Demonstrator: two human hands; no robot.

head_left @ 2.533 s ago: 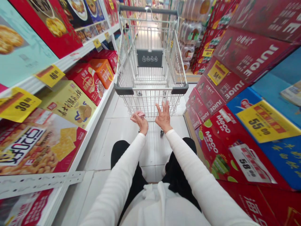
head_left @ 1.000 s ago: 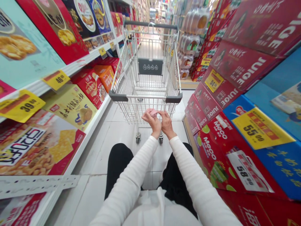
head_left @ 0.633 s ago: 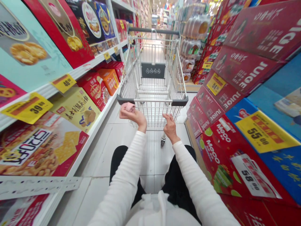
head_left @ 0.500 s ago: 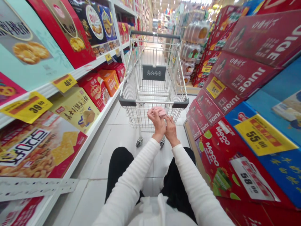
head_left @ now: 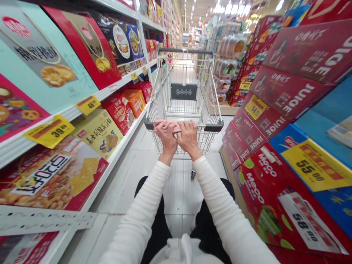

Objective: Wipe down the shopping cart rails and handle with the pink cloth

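A crumpled pink cloth [head_left: 164,125] lies bunched at the near rim of a wire shopping cart [head_left: 215,127]. My left hand [head_left: 167,142] is closed on the cloth, which bulges above its fingers at the left part of the rim. Right beside it, my right hand [head_left: 188,138] bends its fingers over the middle of the rim. Its thumb side touches the cloth's edge and the left hand. Both palms are turned away, so the undersides of the fingers are hidden. The basket reaches forward to a dark sign [head_left: 183,91] and a grey bar [head_left: 187,51].
Boxed biscuits fill the white shelf [head_left: 112,161] at left, with yellow price tags [head_left: 49,131] along its edges. Stacked red drink cartons [head_left: 277,90] rise close at right. Tiled floor [head_left: 123,183] runs between them, and wrapped bottle packs [head_left: 229,46] stand farther ahead.
Both hands have moved left and slightly up, bringing the pink cloth to the cart's near rim. My right hand now lies over the rim. The view has shifted slightly.
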